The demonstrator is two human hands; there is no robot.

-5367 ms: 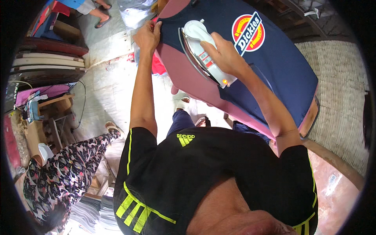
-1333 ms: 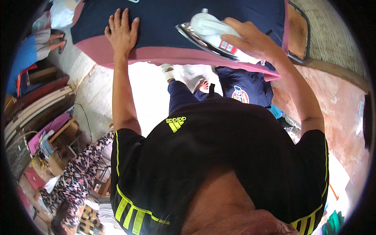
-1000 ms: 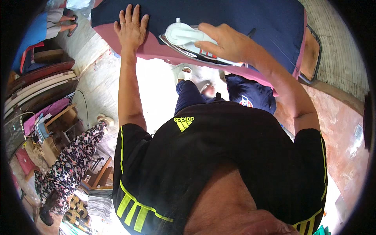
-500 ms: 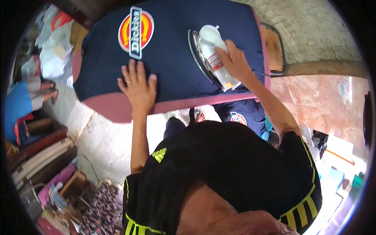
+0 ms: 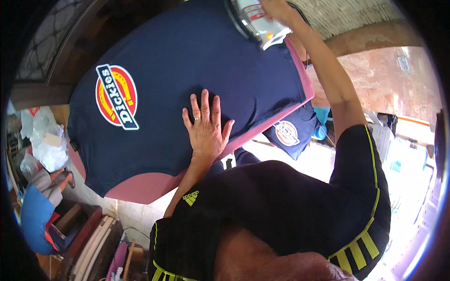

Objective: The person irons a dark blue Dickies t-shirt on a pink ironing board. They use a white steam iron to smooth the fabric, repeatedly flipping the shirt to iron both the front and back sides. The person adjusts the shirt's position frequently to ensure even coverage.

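Observation:
A dark navy T-shirt [image 5: 164,150] is stretched over a pink-covered ironing board [image 5: 145,187]. A red, yellow and white printed emblem [image 5: 117,96] shows on its left part. My left hand [image 5: 207,131] lies flat on the cloth near the board's close edge, fingers spread, a ring on one finger. At the far right end, my right hand [image 5: 280,11] grips a white and grey iron [image 5: 255,21] with a small orange light glowing at its heel. The picture's upper rim cuts off part of the iron and hand. Whether its soleplate touches the shirt, I cannot tell.
Another dark garment with an emblem [image 5: 287,133] hangs or lies below the board's right side. At the left are white plastic bags [image 5: 47,145] and a person in blue [image 5: 37,218]. Wooden furniture [image 5: 89,243] stands at lower left, a reddish wall panel [image 5: 379,77] at right.
My right hand has carried the iron away from me, to the board's far right end. The left hand has slid right across the shirt. My view has turned, so the board appears tilted.

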